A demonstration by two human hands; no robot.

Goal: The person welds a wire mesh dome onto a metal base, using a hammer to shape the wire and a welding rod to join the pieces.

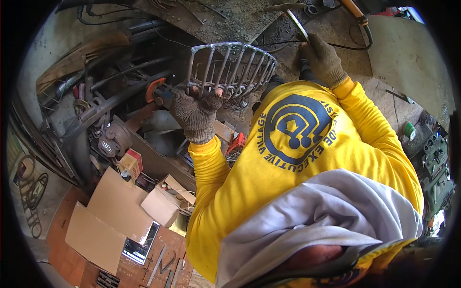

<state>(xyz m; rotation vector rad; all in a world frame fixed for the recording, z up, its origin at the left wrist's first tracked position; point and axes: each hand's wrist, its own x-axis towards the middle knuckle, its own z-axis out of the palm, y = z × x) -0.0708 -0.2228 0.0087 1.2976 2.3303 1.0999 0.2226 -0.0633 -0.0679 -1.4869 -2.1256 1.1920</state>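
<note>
My left hand (196,111), in a brown knit glove, is closed around the lower edge of a basket-shaped rack (230,67) of welded metal bars. Two bare fingertips show against the bars. The rack is held tilted up in front of my body, its curved rim toward the metal worktable (216,21). On the right, my gloved right hand (325,60) is closed on the pale metal handle of a chipping hammer (298,26). The hammer's narrow head points away from me, above and apart from the rack.
A tool with an orange handle (354,8) and black cable lies at the far right. Metal bars and an orange clamp (154,90) crowd the left. Cardboard sheets (115,206) and a small box (130,163) lie lower left. Green machinery (437,165) stands at right.
</note>
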